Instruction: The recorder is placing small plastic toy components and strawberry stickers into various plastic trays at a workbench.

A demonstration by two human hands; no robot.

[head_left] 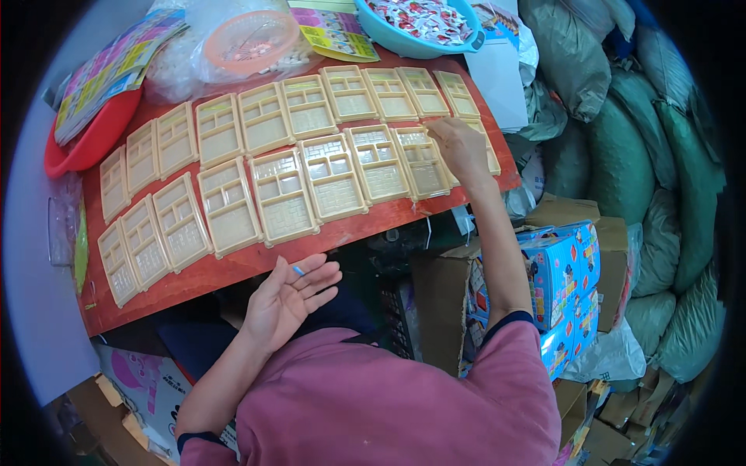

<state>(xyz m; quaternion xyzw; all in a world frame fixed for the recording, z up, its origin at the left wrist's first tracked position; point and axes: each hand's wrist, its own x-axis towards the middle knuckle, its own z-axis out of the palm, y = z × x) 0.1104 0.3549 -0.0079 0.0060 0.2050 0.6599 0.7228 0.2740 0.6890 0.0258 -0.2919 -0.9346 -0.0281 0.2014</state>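
Note:
Two rows of cream plastic compartment trays [284,198] lie side by side on a red table [373,225]. My left hand [291,291] is palm up just off the table's near edge, below the near row. Its fingers are extended, and a small blue piece [298,270] shows on one of them; I cannot tell whether it lies loose or is wrapped round. Over the right end of the rows, my right hand [464,151] reaches with fingertips drawn together above a tray [423,163]. What those fingers hold, if anything, is hidden.
At the back stand a light blue basin [420,48] of small wrapped packets and an orange basket [252,43] on clear plastic bags. A red basin [97,132] with printed sheets sits far left. Blue printed boxes [556,272] in a carton and green sacks [645,163] crowd the right.

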